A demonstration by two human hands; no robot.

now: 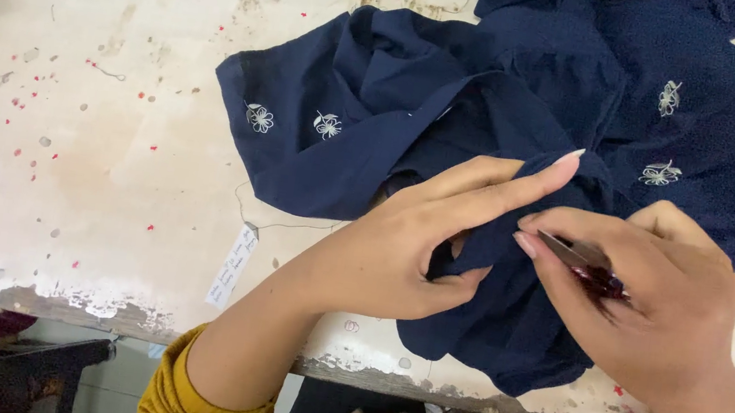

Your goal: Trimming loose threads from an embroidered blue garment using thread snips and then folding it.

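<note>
Your right hand (658,302) pinches small thread snips (583,260), blades aimed at a fold of navy embroidered garment (494,110) that your left hand (420,242) grips between thumb and fingers. The garment lies bunched on the worn white table (109,154); trimming looks underway, a paper tag (233,266) dangling nearby.
</note>
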